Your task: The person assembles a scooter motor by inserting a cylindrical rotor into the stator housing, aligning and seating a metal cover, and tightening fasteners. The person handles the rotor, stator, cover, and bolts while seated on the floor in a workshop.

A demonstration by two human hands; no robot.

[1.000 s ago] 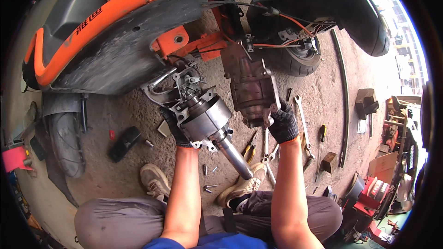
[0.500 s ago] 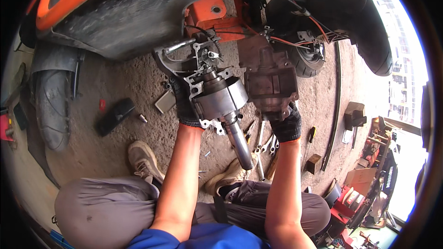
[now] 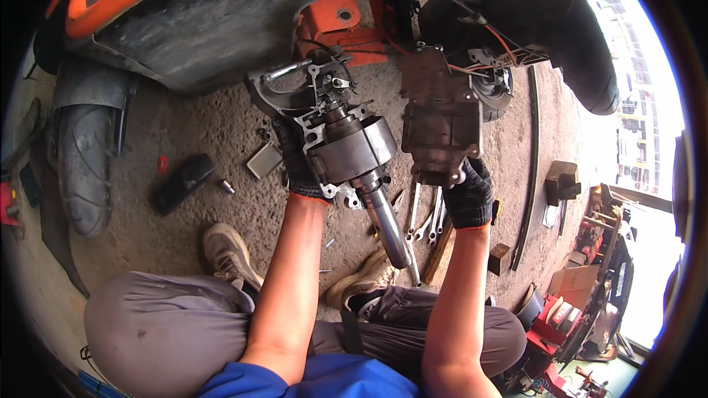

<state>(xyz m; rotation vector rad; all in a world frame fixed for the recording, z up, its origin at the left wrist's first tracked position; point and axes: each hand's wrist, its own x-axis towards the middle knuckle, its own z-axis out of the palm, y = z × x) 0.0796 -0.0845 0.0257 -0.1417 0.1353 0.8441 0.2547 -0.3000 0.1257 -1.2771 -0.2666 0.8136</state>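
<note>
My left hand (image 3: pixel 296 166), in a dark knit glove with an orange cuff, grips a grey metal casing (image 3: pixel 312 136) by its left side. In that casing lies a shaft (image 3: pixel 383 225) with a wide steel drum (image 3: pixel 352 150) around it. The shaft's bare end points down toward my foot. My right hand (image 3: pixel 470 195), gloved alike, is closed on the lower end of a dark brown casing half (image 3: pixel 441 129). Its hollow inside is turned up to me, and a gap separates it from the drum. The fingers under both castings are partly hidden.
Overhead spans a vehicle body (image 3: pixel 199 29) with an orange bracket (image 3: pixel 332 22). Several wrenches (image 3: pixel 435 221) lie on the rough floor by my foot. A small tray (image 3: pixel 264 160), a black case (image 3: pixel 184 183), wooden blocks (image 3: pixel 563 180) and a long bar (image 3: pixel 529 169) lie around.
My right hand has moved a little to the right with the brown casing half, widening its gap from the drum. My left hand and the grey casing stay almost in place.
</note>
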